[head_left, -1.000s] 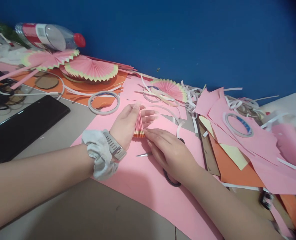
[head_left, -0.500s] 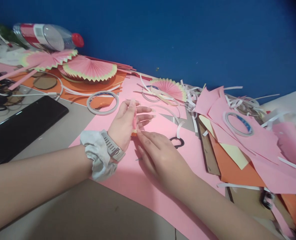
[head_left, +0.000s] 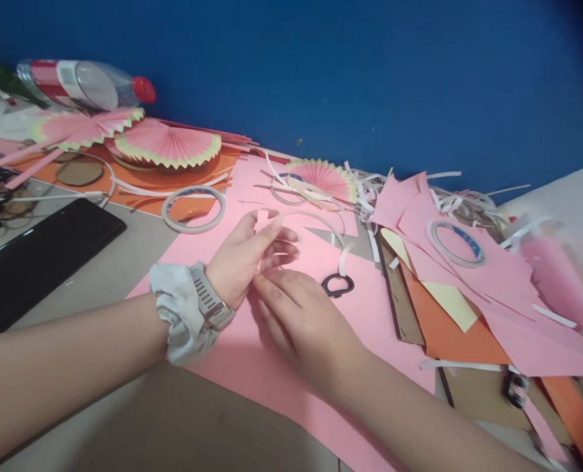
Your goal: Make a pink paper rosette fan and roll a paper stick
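Light paper, probably easy to crease

Your left hand (head_left: 246,252) pinches the pink paper piece (head_left: 262,219) above the pink sheet (head_left: 242,367); whether your right hand (head_left: 305,324), close below, grips it is unclear; it should bend easily, so hold its edges lightly

Light was moderate over the middle of the scene and seemed to fall from above. The wall (head_left: 321,78) was dim, darkening to black in the far right corner. A broad, soft-edged shadow crossed the near part of the pink sheet (head_left: 222,368) and the grey surface (head_left: 148,419). The phone (head_left: 50,262) had a thin pale gleam along its far edge, and the bottle (head_left: 94,85) showed dull glints. Fine detail looked smeared overall; the white wrapping (head_left: 16,123) at far left and curled pink paper (head_left: 561,282) at right were blurred. Wide-angle distortion stretched both forearms (head_left: 99,351) toward the edges.
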A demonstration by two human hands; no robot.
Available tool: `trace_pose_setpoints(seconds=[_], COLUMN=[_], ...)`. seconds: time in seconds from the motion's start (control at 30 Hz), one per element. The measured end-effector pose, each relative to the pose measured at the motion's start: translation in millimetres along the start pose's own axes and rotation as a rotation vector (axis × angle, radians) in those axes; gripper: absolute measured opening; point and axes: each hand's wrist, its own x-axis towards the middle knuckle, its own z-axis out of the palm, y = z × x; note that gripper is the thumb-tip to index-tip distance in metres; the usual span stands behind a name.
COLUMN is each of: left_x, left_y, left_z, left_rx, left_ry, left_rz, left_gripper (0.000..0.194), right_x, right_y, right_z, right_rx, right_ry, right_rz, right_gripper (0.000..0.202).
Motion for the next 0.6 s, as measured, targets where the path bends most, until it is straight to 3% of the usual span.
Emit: trace_pose_setpoints(seconds=[0.07, 0.17, 0.23, 0.3, 0.47, 0.53, 0.6], left_x=[-2.0, -8.5, -14.2, -19.3, -23.3, -22.3, -20.9], left_y=[-1.9, -3.7, -4.5, -5.5, -8.3, -8.5, -7.2], left_z=[-0.8, -1.5, -1.0, -0.4, -2.0, -3.0, -3.0], left_rx=[0.136, 0.442, 0.62, 0.775, 1.026, 0.993, 0.983], left_ry=[-0.056, -0.14, -0.208, -0.258, -0.308, -0.304, -0.268], left_rz=[0.052, 0.168, 0.199, 0.208, 0.195, 0.19, 0.246], left_gripper=[0.005, 0.021, 0.032, 0.046, 0.073, 0.071, 0.056], right_x=[-0.4, -2.4, -3.1, -2.7, 0.7, 1.1, 0.9], right_y=[1.6, 12.6, 23.9, 34.1, 42.9, 42.5, 42.0], right_z=[-9.4, -22.3, -27.4, -29.0, -24.8, -23.2, -22.8], right_rx=[0.118, 0.218, 0.225, 0.256, 0.371, 0.44, 0.551], right_ry=[0.091, 0.398, 0.521, 0.499, 0.226, 0.196, 0.251], right_rz=[0.057, 0.208, 0.268, 0.26, 0.189, 0.218, 0.278], right_gripper=[0.019, 0.016, 0.02, 0.021, 0.013, 0.006, 0.002])
